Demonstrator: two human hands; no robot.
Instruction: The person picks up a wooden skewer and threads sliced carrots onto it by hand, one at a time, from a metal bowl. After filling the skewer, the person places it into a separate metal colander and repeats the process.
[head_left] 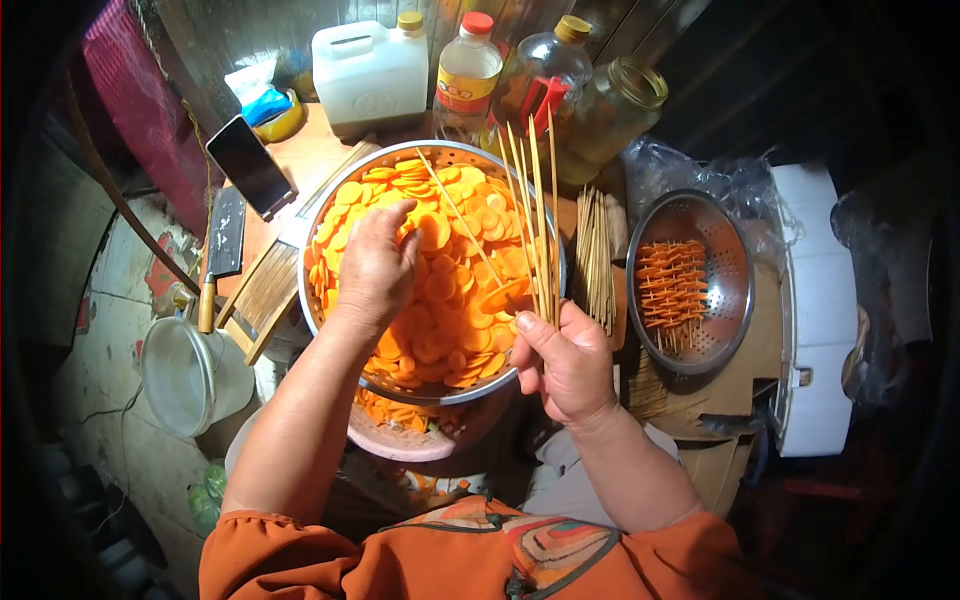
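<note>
The widest thing is the large metal bowl, its perforated wall holding a heap of orange slices that rises close to the rim. The pink basin sticks out from under its near edge. The long white block stands upright at the far right, beyond the smaller colander, which holds a cluster of threaded skewers with bare wall showing around them. The pale bucket stands low on the left.

Behind the bowl, the white jug, the red-capped bottle, the yellow-capped bottle and the open jar form a row that bounds the far side. At the left edge lie the wooden slicer and the cleaver, with the dark phone propped behind. Between bowl and colander, a pile of sticks fills most of the gap.

The left hand is over the heap, fingers loosely bent; whether it grips a slice I cannot tell. The right hand, at the bowl's near-right edge, pinches several upright thin sticks. A slanting stick meets a few slices beside its thumb; open space above the heap separates the hands.
</note>
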